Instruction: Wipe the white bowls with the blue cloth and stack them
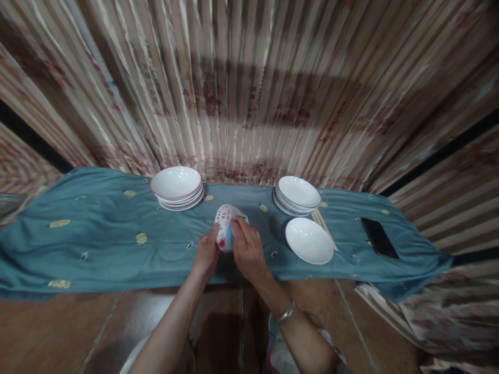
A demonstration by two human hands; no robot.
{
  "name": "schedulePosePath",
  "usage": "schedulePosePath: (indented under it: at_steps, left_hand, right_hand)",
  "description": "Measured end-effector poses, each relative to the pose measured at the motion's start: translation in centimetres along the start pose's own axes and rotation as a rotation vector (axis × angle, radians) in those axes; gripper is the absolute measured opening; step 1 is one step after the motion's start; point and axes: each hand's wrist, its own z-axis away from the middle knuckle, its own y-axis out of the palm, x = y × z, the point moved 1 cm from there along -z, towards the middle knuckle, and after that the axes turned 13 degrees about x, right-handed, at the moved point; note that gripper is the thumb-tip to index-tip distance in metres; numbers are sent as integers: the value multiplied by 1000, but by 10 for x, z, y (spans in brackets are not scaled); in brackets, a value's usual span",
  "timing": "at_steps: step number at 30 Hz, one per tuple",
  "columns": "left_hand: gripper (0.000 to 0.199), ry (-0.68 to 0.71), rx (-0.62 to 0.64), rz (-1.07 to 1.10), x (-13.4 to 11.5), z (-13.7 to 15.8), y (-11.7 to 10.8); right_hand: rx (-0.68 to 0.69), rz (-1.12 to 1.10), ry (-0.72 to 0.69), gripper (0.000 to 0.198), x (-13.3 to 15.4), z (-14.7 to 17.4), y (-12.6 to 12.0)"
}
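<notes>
- The teal-covered table (109, 228) is spreading beneath the patterned bowl (223, 223).
- The red-rimmed stack (177, 186) is standing left of the bowl, the dark-rimmed stack (298, 195) right.
- The bowl is tilting between equally near hands, its longer outline running front to back.
- The left hand (206, 252) is gripping its left edge.
- The right hand (248, 249) is pressing an apparent light-blue cloth (228, 240) against its right.

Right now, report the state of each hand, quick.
Left hand: closed, holding the red-patterned white dish by its side.
Right hand: closed on what looks like a pale blue cloth, against the dish.
</notes>
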Motion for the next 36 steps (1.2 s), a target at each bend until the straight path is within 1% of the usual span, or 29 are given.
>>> schedulePosePath:
  at_steps: [4, 8, 11, 16, 19, 26, 29, 33, 36]
  left_hand:
    - [27, 3, 42, -14, 1, 2, 2]
    - [21, -2, 27, 0, 1, 3, 4]
    - [20, -7, 32, -7, 2, 4, 4]
    - [25, -21, 11, -21, 3, 2, 0]
    - [25, -26, -6, 1, 2, 1, -1]
    - [20, -23, -23, 99, -1, 0, 1]
    - [16, -29, -64, 127, -1, 0, -1]
    - [14, -35, -103, 138, -3, -1, -2]
    - [18, -48, -145, 152, -5, -1, 0]
  right_hand:
    - [51, -56, 64, 45, -8, -6, -4]
    - [73, -139, 134, 44, -14, -11, -8]
    - [67, -219, 201, 41, -22, -15, -8]
    - [23, -386, 309, 38, -41, -15, 3]
    - [3, -433, 359, 38, -48, -11, 11]
    - [-2, -463, 476, 35, -46, 1, 23]
    - [2, -452, 483, 36, -44, 6, 28]
    - [-30, -466, 507, 38, -39, 16, 38]
    - [-42, -494, 529, 40, -34, 22, 42]
